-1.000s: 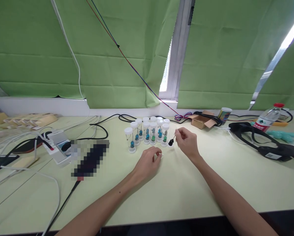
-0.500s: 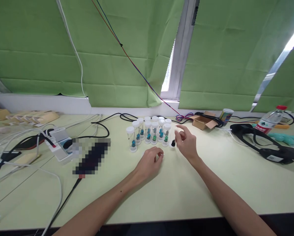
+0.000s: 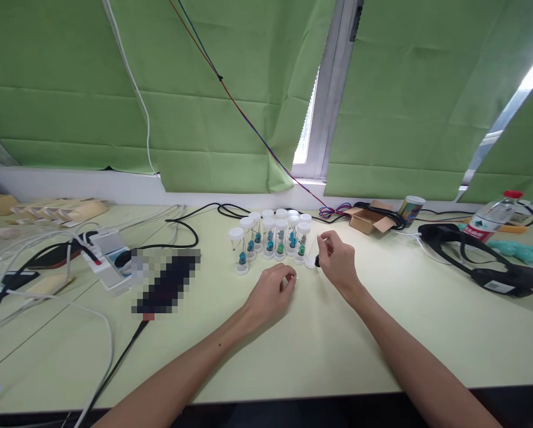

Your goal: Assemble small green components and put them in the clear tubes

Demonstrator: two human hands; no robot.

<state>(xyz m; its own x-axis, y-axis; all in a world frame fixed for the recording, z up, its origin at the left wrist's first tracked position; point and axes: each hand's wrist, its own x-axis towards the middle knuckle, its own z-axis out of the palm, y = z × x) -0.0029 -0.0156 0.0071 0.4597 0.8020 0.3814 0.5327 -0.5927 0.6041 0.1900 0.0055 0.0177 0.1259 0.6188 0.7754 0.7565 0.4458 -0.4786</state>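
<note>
My left hand [image 3: 273, 292] rests on the table with its fingers curled together. A tiny pale tip shows at its fingertips; what it belongs to is too small to name. To the right, my right hand [image 3: 339, 261] is closed in a pinch, and its fingers hide whatever lies between them. Just left of that hand is a small white disc [image 3: 310, 261], with a small black piece [image 3: 317, 261] beside the fingers. Close by stand several clear vials [image 3: 301, 241] with white caps, holding blue or green pieces with thin stems.
A power strip [image 3: 110, 261] with tangled cables lies left, near a pixelated dark object [image 3: 171, 285]. Behind on the right are an open cardboard box [image 3: 369, 221] and a can [image 3: 411, 211]. A black headset [image 3: 476, 255] and a water bottle [image 3: 489, 217] stand far right.
My right hand's fingers have closed from a looser, more spread shape into a tighter pinch. More of the white disc shows now. My left hand has hardly moved.
</note>
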